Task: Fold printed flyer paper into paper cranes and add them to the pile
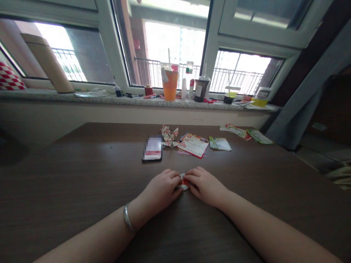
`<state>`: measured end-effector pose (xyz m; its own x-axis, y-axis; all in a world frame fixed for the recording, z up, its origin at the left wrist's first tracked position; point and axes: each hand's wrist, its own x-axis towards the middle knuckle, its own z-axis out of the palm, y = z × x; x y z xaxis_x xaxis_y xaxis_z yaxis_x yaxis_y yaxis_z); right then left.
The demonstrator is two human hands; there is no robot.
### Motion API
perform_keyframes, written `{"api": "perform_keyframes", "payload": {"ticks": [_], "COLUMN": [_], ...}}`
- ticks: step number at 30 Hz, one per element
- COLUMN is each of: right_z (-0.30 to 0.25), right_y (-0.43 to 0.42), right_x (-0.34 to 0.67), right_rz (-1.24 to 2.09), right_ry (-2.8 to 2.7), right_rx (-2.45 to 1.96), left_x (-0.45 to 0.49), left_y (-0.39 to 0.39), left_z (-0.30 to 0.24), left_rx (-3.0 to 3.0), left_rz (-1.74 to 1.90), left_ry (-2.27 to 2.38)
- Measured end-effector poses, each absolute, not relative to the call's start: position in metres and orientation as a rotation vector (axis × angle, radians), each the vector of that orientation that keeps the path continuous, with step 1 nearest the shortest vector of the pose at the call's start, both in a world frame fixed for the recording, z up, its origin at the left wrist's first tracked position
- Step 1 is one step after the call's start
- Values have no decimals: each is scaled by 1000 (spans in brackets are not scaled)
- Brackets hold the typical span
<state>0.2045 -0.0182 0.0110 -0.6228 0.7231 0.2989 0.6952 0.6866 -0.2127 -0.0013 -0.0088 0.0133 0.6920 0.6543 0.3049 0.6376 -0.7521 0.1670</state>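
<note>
So far, one paper crane [169,136] done, lying mid-frame beside flat flyers [193,145]; left hand [160,186] and right hand [205,186] close together, pinching small folded paper [183,182].

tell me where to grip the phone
Grip the phone by its long edges, coming from the near left. It lies flat on the desk, so a pinch across its narrow width should work; the folded paper crane sits close by its right side, leaving the left edge freer.

No legible text: print on the folded paper piece [183,182], red-bordered flyer [193,145] and dark cup label [198,90] is too small to read.
</note>
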Motion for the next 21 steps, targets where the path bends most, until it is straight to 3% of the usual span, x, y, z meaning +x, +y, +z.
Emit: {"api": "perform_keyframes", "payload": {"ticks": [21], "right_z": [10], "right_y": [-19], "right_x": [202], "right_rz": [32], "right_ry": [-2572], "right_rx": [-1064], "left_x": [-5], "left_y": [-4], "left_z": [15], "left_rx": [2864], "left_rz": [477], "left_ry": [1086]}}
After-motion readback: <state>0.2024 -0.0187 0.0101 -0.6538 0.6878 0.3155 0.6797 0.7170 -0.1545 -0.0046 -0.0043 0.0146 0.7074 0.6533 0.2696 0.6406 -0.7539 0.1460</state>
